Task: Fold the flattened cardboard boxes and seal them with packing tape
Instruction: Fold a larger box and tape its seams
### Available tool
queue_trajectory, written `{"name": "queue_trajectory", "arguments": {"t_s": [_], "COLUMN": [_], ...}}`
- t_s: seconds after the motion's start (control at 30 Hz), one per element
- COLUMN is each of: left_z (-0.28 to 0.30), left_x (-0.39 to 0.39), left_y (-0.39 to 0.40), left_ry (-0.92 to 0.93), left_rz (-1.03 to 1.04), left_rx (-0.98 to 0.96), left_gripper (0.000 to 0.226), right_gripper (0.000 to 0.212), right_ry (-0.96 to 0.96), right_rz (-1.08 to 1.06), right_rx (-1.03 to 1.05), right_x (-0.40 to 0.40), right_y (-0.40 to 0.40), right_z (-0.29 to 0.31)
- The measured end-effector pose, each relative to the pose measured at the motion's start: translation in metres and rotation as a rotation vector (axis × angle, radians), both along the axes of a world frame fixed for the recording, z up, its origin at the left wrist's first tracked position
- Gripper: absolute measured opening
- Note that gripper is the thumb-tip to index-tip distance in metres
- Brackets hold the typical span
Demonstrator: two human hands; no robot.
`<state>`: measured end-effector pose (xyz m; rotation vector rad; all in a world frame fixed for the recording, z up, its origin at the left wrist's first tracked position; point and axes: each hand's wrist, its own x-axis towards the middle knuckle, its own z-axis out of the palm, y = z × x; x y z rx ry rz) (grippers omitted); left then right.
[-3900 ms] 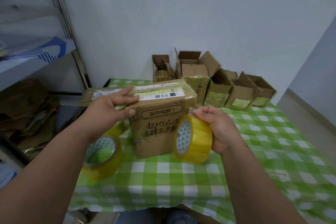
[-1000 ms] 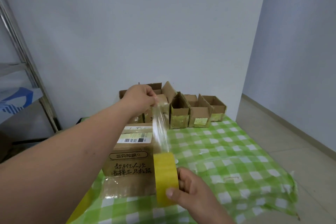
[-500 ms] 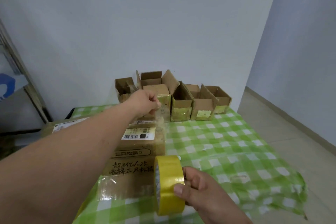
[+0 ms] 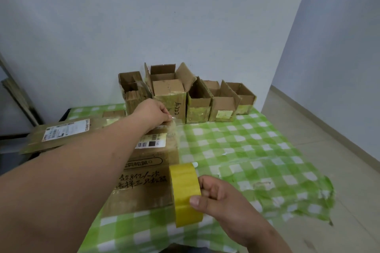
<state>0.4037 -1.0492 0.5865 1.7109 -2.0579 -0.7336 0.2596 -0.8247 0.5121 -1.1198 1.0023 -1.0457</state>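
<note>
Left hand [image 4: 153,112] pinches the flimsy, clingy tape end at the box's [image 4: 144,172] far edge; right hand [image 4: 218,197] grips the light, stiff roll [image 4: 186,191] beside the box's near corner. Probably best held taut.

Two hands are being shown: a left hand [image 4: 153,112] and a right hand [image 4: 221,201]. One roll of yellow tape [image 4: 186,194] is being seen. One closed cardboard box [image 4: 144,170] is being counted, one flattened box [image 4: 61,135], and five open-topped boxes [image 4: 223,102] are being lined against the wall.
</note>
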Motion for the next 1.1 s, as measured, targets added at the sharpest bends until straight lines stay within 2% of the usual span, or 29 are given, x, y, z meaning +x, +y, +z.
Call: {"name": "queue_trajectory", "arguments": {"t_s": [0.17, 0.3, 0.37, 0.43, 0.7, 0.8, 0.9, 0.93, 1.03, 1.1], "left_z": [-0.005, -0.007, -0.008, -0.010, -0.009, -0.004, -0.001, -0.002, -0.006, -0.008], "left_x": [-0.003, -0.003, -0.003, -0.003, 0.004, 0.012, 0.019, 0.019, 0.017, 0.017], "left_y": [0.002, 0.002, 0.001, 0.001, 0.005, 0.007, 0.009, 0.009, 0.010, 0.011], "left_ry": [-0.062, 0.036, 0.051, -0.002, -0.236, -0.162, -0.090, -0.088, -0.096, -0.118], "left_rz": [0.015, 0.022, 0.005, -0.024, -0.138, -0.183, -0.219, -0.231, -0.242, -0.241], "left_rx": [-0.040, -0.027, -0.029, -0.060, -0.113, -0.033, 0.038, 0.037, -0.006, -0.038], "left_gripper": [0.013, 0.030, 0.017, 0.010, 0.035, 0.036, 0.021, 0.018, 0.020, 0.023], "right_gripper": [0.030, 0.029, 0.029, 0.029, 0.030, 0.033, 0.034, 0.038, 0.071, 0.073], "right_ry": [-0.030, -0.069, -0.078, -0.085, -0.068, -0.046, -0.007, 0.011, 0.076, 0.092], "right_rz": [-0.022, -0.019, -0.016, -0.019, -0.001, 0.010, 0.016, 0.011, -0.005, -0.025], "right_rx": [0.014, 0.018, 0.020, 0.018, 0.019, 0.027, 0.017, 0.010, 0.018, 0.011], "right_x": [0.003, 0.004, 0.004, 0.004, 0.004, 0.001, -0.003, -0.003, -0.007, -0.013], "right_y": [-0.003, -0.006, -0.006, -0.007, -0.006, -0.005, -0.005, -0.005, -0.005, -0.006], "right_z": [-0.005, -0.013, -0.014, -0.014, -0.017, -0.017, -0.016, -0.016, -0.015, -0.012]}}
